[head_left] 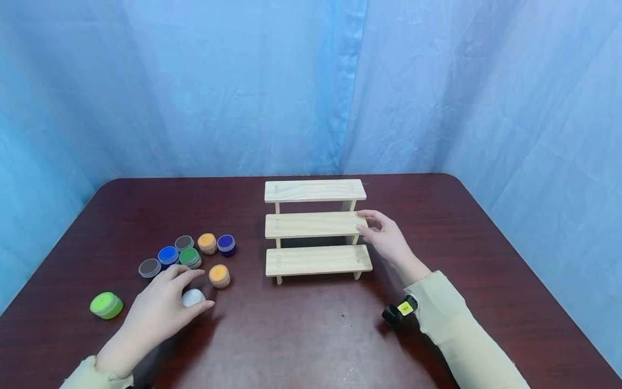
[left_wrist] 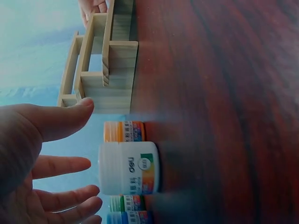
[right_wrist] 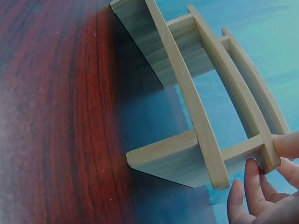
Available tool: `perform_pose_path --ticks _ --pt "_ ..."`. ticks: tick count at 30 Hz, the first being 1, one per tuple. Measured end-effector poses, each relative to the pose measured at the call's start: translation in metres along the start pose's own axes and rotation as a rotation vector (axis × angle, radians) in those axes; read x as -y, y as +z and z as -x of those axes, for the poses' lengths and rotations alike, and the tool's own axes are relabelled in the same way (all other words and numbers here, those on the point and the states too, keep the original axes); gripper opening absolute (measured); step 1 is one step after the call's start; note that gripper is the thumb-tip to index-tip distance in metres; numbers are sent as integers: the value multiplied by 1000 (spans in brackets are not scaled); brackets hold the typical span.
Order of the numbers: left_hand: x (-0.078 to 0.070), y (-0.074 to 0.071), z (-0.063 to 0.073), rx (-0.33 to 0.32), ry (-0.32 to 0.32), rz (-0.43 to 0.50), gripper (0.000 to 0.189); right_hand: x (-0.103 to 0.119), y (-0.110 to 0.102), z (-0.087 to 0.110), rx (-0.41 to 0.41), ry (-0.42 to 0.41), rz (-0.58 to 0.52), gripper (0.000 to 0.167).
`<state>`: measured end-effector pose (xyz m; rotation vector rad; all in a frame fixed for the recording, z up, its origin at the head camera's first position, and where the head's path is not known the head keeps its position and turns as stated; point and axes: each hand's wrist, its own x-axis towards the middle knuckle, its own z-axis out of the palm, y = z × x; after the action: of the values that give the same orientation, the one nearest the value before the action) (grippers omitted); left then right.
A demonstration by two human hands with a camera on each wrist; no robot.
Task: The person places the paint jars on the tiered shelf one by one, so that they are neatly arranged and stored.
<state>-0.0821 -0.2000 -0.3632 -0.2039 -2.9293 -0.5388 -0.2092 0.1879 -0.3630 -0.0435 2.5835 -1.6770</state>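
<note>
My left hand (head_left: 160, 305) reaches over a white paint jar (head_left: 193, 297), thumb and fingers spread on either side of it. In the left wrist view, a gap shows between the fingertips and that white jar. At the middle of the table stands a three-tier wooden display shelf (head_left: 313, 224). My right hand (head_left: 389, 246) holds the right end of its middle tier, thumb above and fingers curled beneath, as the right wrist view shows. An orange-lidded jar (head_left: 220, 276) is just beyond the left hand.
Behind the left hand, several paint jars cluster, among them a green one (head_left: 190, 257), a blue one (head_left: 168, 255) and a purple one (head_left: 226, 245). A light green jar (head_left: 106, 305) sits apart on the left. Blue curtains (head_left: 233, 86) enclose the dark table (head_left: 301, 335).
</note>
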Motion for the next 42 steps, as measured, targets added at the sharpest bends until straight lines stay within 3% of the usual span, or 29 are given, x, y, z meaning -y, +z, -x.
perform_pose_path --ticks 12,19,29,42 --pt "9 8 3 93 -27 3 51 -2 3 1 -28 8 6 37" --pt "12 10 3 130 -68 18 49 -3 4 0 -23 52 -83 40" --pt "20 10 10 138 -75 21 46 0 6 0 9 81 -224 41" --pt "24 4 11 141 -90 45 39 0 11 -1 14 62 -260 42"
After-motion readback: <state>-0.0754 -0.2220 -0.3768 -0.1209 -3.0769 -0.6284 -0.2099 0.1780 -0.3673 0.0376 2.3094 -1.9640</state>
